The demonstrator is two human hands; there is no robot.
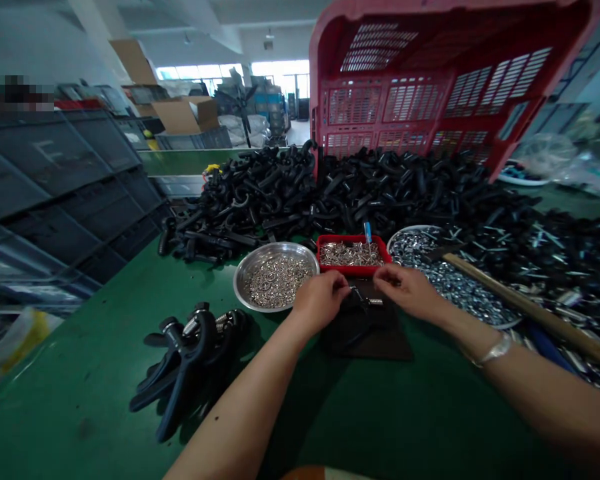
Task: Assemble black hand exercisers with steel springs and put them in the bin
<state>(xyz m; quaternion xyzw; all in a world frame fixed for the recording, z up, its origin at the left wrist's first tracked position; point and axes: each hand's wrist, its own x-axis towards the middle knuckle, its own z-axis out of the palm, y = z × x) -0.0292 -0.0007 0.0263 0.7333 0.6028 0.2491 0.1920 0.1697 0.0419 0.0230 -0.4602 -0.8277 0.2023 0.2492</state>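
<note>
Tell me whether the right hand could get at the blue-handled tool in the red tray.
Probably yes: the right hand is close to the near side of the red tray, and the blue-handled tool stands up from it, with nothing visibly blocking the way.

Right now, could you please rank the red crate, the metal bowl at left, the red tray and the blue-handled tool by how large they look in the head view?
1. Red crate
2. Metal bowl
3. Red tray
4. Blue-handled tool
The crate stands farther back, yet looks largest.
</note>
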